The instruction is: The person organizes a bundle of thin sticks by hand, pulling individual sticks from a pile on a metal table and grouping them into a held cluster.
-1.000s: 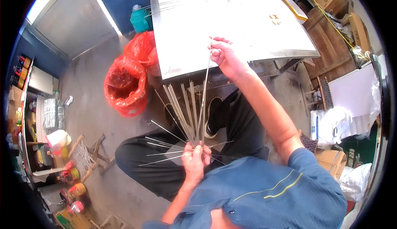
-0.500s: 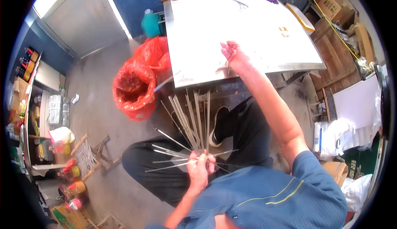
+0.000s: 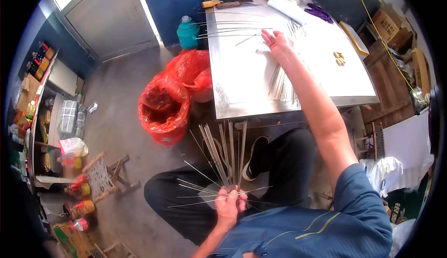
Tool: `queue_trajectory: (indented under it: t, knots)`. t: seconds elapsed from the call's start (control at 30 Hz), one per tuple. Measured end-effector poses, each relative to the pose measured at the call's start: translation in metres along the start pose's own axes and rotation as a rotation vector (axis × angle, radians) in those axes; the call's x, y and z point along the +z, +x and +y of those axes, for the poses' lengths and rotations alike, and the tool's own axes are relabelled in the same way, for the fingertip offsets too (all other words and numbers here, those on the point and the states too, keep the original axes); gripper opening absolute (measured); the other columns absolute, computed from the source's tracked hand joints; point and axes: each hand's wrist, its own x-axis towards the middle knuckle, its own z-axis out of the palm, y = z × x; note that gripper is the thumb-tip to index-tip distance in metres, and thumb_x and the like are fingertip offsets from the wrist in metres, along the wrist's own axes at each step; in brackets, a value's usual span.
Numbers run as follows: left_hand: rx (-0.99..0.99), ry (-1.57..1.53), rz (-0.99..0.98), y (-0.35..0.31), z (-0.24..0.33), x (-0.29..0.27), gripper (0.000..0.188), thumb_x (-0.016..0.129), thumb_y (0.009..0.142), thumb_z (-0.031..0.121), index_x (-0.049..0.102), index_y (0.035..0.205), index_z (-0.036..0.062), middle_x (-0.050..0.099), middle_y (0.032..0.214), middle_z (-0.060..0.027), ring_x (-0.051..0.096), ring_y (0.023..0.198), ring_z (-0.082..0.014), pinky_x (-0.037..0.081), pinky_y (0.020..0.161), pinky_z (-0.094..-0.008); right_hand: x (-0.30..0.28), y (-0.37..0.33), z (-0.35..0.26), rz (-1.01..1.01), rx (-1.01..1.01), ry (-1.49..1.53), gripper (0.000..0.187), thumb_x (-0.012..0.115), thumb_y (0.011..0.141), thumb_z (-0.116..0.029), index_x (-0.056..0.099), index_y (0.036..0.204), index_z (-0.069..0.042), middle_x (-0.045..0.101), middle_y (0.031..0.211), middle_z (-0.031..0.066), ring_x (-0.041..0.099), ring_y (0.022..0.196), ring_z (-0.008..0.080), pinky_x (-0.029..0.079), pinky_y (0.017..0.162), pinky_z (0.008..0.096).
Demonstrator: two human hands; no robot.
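- While squeezed tight at the bottom by the left hand (image 3: 227, 205), spread like a fan at the top: a bunch of long thin sticks (image 3: 214, 153), just over the lap.
- Bottom ends mostly hidden behind finger and thumb; too many crossing to count.
- Most pointing away from the body, toward the table (image 3: 223, 106), leaning a bit left; some poking out left over the black trousers (image 3: 170, 190), at least one poking out right.
- Straight, stiff-looking, grey, a little shiny; cannot tell whether metal or wood.
- Well away from that bunch, over the table: right hand (image 3: 278, 42), fingers half bent and loosely apart; cannot tell, with so much glare, whether touching anything.
- Near those fingers, a few more sticks (image 3: 228, 23) lying sideways, some reaching past the table's left edge by a teal jug (image 3: 188, 34).
- Partly covered by the right forearm: a loose pile of sticks (image 3: 280, 81), ends toward the body, washed pale.
- Farther off on the table: small tan bits (image 3: 339, 58), too tiny to name; a smooth white roll (image 3: 286, 10); crumpled purple cloth (image 3: 319, 13).
- On the floor, left of the table: wrinkly, shiny red bags (image 3: 164, 123), one with a round open mouth.
- Cut off at the bottom: blue shirt (image 3: 298, 232).
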Motion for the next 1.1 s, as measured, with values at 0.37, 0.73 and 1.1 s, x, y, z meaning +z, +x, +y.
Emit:
queue_trajectory:
  t: [0.37,0.73,1.1]
  knots:
    - [0.055,0.031,-0.015,0.004,0.004,0.007,0.009,0.045,0.094,0.012,0.05,0.099,0.0072,0.06,0.075,-0.008,0.048,0.049,-0.008,0.038,0.043,-0.021,-0.057,-0.164,0.014,-0.659,0.054,-0.637,0.015,0.061,0.088,-0.016,0.06,0.087,-0.001,0.062,0.074,0.0062,0.06,0.061,0.0128,0.048,0.051,0.0247]
    - [0.064,0.047,-0.022,-0.005,-0.005,0.016,0.008,0.047,0.094,0.011,0.054,0.096,0.007,0.06,0.072,-0.0043,0.046,0.047,-0.0062,0.036,0.043,-0.0198,-0.078,-0.3,0.047,-1.202,-0.427,-1.079,0.015,0.069,0.082,-0.01,0.063,0.089,0.002,0.064,0.069,0.0064,0.061,0.061,0.0089,0.049,0.053,0.0237]
    - [0.065,0.122,-0.024,-0.005,-0.006,0.013,0.008,0.046,0.094,0.01,0.053,0.096,0.0061,0.059,0.072,-0.0035,0.045,0.048,-0.0059,0.037,0.044,-0.02,-0.075,-0.295,0.045,-0.88,-0.134,-0.881,0.013,0.061,0.085,-0.009,0.061,0.079,0.002,0.059,0.06,0.0026,0.059,0.05,0.0084,0.046,0.045,0.0232]
